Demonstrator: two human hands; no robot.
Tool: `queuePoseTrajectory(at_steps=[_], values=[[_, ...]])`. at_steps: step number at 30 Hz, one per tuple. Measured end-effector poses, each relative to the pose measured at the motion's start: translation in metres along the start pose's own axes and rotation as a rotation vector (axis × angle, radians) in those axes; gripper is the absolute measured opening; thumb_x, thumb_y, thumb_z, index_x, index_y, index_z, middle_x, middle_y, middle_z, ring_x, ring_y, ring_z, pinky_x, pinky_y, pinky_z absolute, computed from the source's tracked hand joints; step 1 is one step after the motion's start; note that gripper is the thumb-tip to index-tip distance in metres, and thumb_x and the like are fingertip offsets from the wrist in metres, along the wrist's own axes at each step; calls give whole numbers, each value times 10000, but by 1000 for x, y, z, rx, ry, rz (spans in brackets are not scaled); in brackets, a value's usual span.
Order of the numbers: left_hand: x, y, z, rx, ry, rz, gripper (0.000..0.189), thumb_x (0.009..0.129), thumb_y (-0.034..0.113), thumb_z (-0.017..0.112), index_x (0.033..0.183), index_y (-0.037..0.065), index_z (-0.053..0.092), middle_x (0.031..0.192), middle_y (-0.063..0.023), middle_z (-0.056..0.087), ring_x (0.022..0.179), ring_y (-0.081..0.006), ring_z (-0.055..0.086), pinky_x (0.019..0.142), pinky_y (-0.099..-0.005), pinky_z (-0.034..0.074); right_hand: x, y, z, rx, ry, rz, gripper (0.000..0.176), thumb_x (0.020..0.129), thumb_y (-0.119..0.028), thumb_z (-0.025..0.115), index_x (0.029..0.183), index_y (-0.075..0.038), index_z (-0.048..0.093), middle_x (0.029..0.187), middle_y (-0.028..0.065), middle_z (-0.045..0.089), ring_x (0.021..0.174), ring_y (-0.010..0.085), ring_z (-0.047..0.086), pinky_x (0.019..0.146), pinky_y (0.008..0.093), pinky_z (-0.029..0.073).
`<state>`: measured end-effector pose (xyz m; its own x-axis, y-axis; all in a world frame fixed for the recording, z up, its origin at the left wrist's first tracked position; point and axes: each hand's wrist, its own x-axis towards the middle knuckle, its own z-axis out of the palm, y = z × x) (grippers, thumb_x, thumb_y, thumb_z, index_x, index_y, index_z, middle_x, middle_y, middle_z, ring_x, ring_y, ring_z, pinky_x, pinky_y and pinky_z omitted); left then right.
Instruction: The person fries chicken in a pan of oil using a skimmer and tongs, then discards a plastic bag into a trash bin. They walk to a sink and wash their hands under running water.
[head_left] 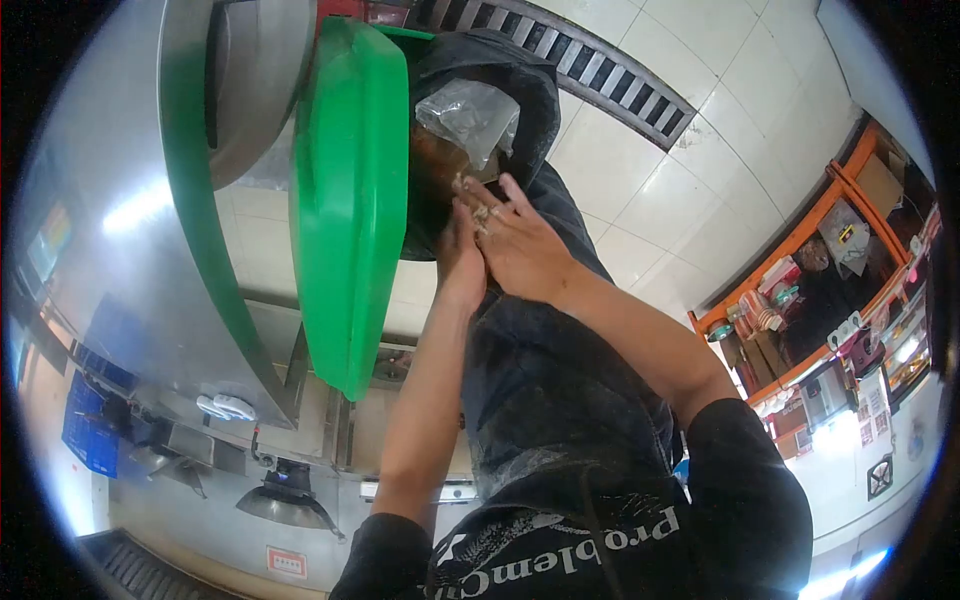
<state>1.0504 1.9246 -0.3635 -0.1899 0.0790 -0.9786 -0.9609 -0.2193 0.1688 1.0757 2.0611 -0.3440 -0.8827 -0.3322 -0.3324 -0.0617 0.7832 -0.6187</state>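
Note:
My left hand and my right hand meet over the mouth of a bin lined with a black bag. My left fingers are stretched out, partly hidden behind the right hand and pressed against it. The fingers of my right hand are extended and somewhat apart. Pale, sticky-looking bits cling around the right fingers. Inside the bin, just beyond my fingertips, lies a crumpled clear plastic bag over brownish contents. The bin's green lid stands raised at the left of my hands.
A stainless steel appliance rises at the left. A drain grate crosses the tiled floor. At right stands an orange-framed shelf with packages. A dark wok-like pan and a blue crate are at lower left.

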Motion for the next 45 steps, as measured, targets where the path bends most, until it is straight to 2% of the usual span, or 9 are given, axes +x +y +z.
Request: queuePoseTrajectory(at_steps=[3,5,12,14,20,26,29,39,45], values=[[-15,2,-11,117,-290,128,639,1082,432,498,1554,40,319,1508,-157,486,1324,-269,558,1080,-390,478,-4,6,-6,71,106,-25,545,905,-142,542,1440,-39,561,1557,121,479,1525,241,326,1280,511,159],[-15,15,-21,457,-370,209,465,1079,368,523,1369,4,509,1313,-148,627,1155,-232,631,981,-345,502,-6,6,-10,95,90,2,473,927,-152,543,1391,-98,618,1563,74,481,1527,221,320,1275,548,146],[9,23,-5,927,2,316,449,1090,393,485,1151,-25,636,1044,-109,709,947,-217,669,849,-338,522,1,-1,-22,-67,-94,27,390,948,-180,543,1309,-92,658,1550,50,492,1533,207,306,1268,593,135],[20,16,-1,329,125,260,481,1091,411,482,1159,-41,633,999,-82,711,886,-196,662,811,-328,524,3,2,-12,-18,173,-10,323,942,-175,549,1203,-82,715,1490,43,548,1532,216,301,1259,621,136],[7,22,-10,859,-197,529,444,1088,384,495,1236,-20,607,1021,-87,678,953,-170,646,884,-301,512,-9,10,-2,6,40,-4,277,904,-178,586,1113,-92,747,1394,35,604,1534,236,289,1262,637,120],[33,34,-16,1125,-36,432,269,1030,258,610,1040,-8,655,864,-61,679,805,-136,637,732,-317,517,-3,2,-14,-59,17,-37,234,920,-201,599,1072,-120,757,1348,11,628,1534,260,284,1275,627,102],[27,28,-20,712,-226,404,262,1036,253,595,1039,-2,654,828,-49,674,742,-141,633,709,-326,522,-6,12,-21,-92,-36,-59,242,942,-215,580,1092,-153,759,1368,-13,624,1536,243,282,1288,595,92],[36,38,-25,955,-196,285,334,1053,304,601,1003,-23,647,917,-95,685,757,-128,645,698,-275,538,-11,29,-22,-288,-83,-212,423,969,-219,544,1379,-265,638,1522,-89,518,1551,148,248,1290,563,79],[27,29,-40,249,-233,194,367,1039,397,621,997,34,656,862,-37,660,712,-123,607,645,-274,485,-23,39,-24,21,43,-205,428,930,-195,606,1356,-214,651,1519,-38,520,1540,145,264,1277,549,140]])
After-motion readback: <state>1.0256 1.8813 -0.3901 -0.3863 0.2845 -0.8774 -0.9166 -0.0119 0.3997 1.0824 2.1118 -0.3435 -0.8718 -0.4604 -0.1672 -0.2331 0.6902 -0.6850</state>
